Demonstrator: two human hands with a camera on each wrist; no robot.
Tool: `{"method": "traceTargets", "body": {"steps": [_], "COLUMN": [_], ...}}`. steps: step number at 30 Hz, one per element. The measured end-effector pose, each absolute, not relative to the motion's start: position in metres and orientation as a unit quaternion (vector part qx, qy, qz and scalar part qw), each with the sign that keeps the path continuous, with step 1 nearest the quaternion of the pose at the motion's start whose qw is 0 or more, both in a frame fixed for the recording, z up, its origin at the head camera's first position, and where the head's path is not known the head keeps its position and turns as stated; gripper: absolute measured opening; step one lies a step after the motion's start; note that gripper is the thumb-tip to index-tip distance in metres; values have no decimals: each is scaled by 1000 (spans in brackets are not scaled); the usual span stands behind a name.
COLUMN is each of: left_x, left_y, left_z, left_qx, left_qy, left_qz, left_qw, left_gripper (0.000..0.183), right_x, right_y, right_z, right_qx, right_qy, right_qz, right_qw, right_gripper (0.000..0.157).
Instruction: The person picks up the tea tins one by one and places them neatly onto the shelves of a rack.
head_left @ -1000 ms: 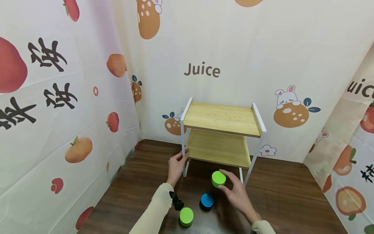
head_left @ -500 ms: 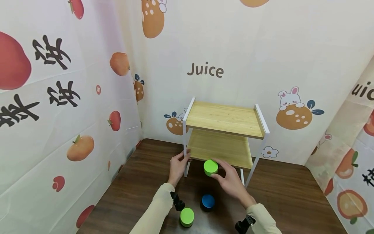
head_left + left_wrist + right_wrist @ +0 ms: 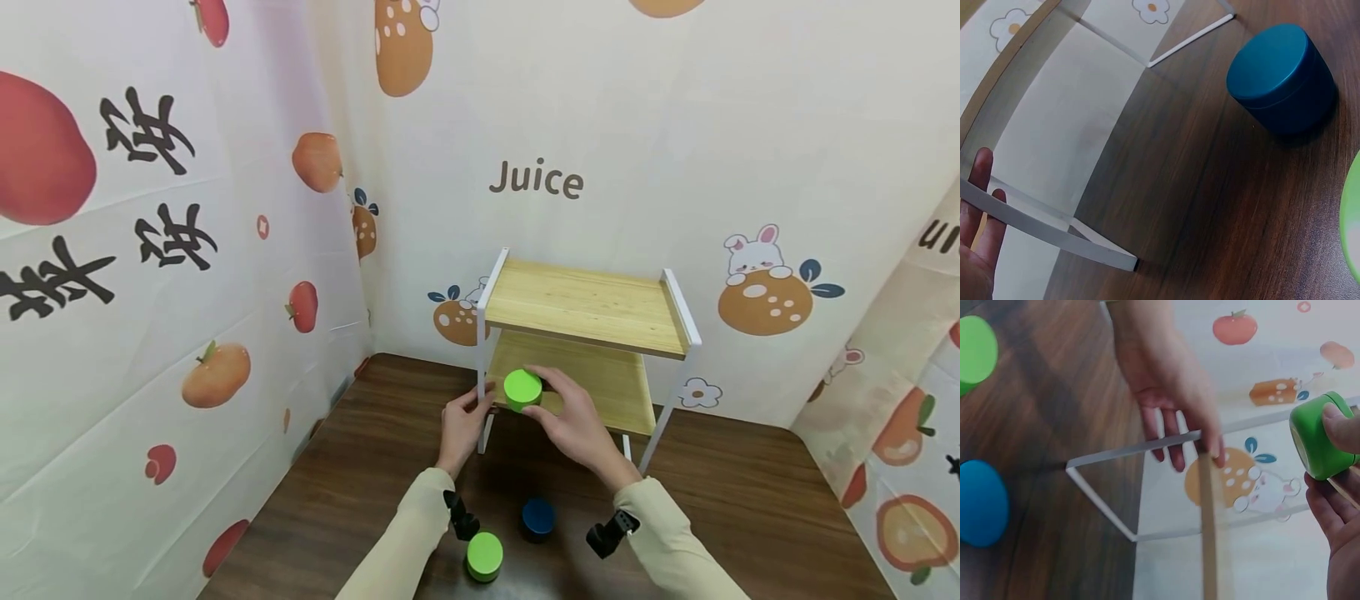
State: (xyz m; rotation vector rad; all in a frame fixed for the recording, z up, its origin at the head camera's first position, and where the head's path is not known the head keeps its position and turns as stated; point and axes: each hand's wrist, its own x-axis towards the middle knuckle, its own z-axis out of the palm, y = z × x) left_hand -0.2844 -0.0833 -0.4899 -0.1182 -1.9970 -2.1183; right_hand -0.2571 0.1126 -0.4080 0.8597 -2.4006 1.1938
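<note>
My right hand (image 3: 573, 423) pinches a small round green tin (image 3: 522, 390) between thumb and fingers. It holds the tin up in front of the lower shelf of a two-tier wooden rack (image 3: 585, 304) with a white frame. In the right wrist view the green tin (image 3: 1317, 440) lies tipped on its side in the grip. My left hand (image 3: 459, 429) grips the rack's left front leg at the lower shelf's height; its fingers (image 3: 980, 172) pass behind the white leg. A blue tin (image 3: 537, 520) and a second green tin (image 3: 484, 557) stand on the table nearer me.
The dark wooden table (image 3: 735, 517) carries the rack near its back edge. Printed cloth walls (image 3: 652, 150) enclose the back and sides. Both forearms reach in from the front, with a black wrist strap on each.
My right hand has lifted the green tin from near the blue tin, up and left to the lower shelf's front edge. My left hand keeps its grip on the rack's leg.
</note>
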Motion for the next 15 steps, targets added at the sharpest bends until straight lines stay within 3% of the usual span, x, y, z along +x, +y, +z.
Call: {"method": "traceTargets", "body": {"steps": [15], "left_x": [-299], "left_y": [-83], "left_z": [-510], "left_qx": [-31], "left_qy": [-688], "left_qz": [-715], "left_qw": [121], "left_gripper": [29], "right_x": [-270], "right_y": [85], "right_z": [-343], "right_qx": [355], "right_qy": [-816], "right_qz": [396], "right_qw": [226], "right_gripper": [61]}}
